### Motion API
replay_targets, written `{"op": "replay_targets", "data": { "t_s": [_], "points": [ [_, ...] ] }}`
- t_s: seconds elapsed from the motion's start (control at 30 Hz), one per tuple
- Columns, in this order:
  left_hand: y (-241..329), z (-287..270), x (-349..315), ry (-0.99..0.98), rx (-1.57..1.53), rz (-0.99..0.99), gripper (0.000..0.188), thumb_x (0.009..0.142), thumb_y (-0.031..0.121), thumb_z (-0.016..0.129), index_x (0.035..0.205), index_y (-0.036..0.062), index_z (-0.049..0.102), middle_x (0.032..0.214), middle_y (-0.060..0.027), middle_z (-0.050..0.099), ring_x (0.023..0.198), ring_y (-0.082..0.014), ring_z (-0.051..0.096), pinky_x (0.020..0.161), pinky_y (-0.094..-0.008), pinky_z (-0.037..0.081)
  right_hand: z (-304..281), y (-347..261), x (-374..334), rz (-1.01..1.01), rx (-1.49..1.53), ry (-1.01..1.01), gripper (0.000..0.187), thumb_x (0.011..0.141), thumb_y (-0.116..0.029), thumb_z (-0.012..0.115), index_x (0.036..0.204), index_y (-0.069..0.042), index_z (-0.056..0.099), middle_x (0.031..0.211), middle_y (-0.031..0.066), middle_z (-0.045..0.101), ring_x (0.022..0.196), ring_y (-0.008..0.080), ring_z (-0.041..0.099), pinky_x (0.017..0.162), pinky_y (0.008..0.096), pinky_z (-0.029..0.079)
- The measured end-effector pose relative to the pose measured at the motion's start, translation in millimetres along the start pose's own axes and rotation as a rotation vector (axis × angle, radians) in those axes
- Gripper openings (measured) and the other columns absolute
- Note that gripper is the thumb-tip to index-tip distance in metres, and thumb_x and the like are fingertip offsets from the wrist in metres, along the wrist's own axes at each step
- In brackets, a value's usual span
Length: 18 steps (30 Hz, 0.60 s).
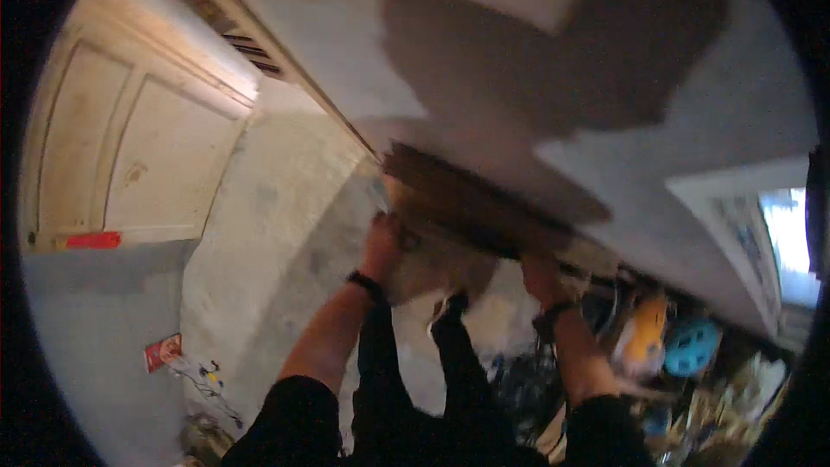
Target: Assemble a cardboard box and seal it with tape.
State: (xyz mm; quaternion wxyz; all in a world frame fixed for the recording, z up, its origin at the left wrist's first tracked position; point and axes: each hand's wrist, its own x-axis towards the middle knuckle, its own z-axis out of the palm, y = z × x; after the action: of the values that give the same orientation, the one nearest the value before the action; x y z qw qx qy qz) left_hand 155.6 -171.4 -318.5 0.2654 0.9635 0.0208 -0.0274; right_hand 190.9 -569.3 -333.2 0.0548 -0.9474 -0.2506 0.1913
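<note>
Pale wall (605,169) backs a brown board (462,201), probably stiff, best held at its 2 ends; left hand (384,235) and right hand (542,280) sit by its lower edge, grip too blurred to tell

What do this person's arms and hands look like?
The left hand and right hand wear no gloves. Dark bands circle the left wrist and right wrist. Black sleeves leave the forearms bare. Finer details are blurred.

Dark brown board (467,207) aslant beside pale wall (605,177)
</note>
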Motion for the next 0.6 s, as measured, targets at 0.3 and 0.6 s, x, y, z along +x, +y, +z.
{"op": "replay_targets", "data": {
  "t_s": [0.3,0.6],
  "points": [
    [10,34,40,0.231,-0.082,0.042,0.035,0.076,0.014,0.064,0.108,0.0012,0.065,0.125,-0.0223,0.055,0.123,-0.0419,0.045,0.11,-0.0499,0.035,-55,-19,93,-0.023,0.064,0.221,0.042,0.089,-0.008,0.054,0.13,0.0,0.051,0.123,0.0273,0.057,0.115,0.0447,0.054,0.099,0.0515,0.043],
    [18,32,53,0.214,-0.067,0.013,0.047,0.073,0.021,0.073,0.117,0.0077,0.063,0.145,-0.0193,0.041,0.131,-0.0465,0.036,0.113,-0.0577,0.026,-5,13,130,0.037,0.24,-0.059,0.043,0.095,-0.027,0.05,0.127,0.0,0.057,0.125,0.0262,0.058,0.114,0.0436,0.055,0.099,0.049,0.045]
  ]
}}
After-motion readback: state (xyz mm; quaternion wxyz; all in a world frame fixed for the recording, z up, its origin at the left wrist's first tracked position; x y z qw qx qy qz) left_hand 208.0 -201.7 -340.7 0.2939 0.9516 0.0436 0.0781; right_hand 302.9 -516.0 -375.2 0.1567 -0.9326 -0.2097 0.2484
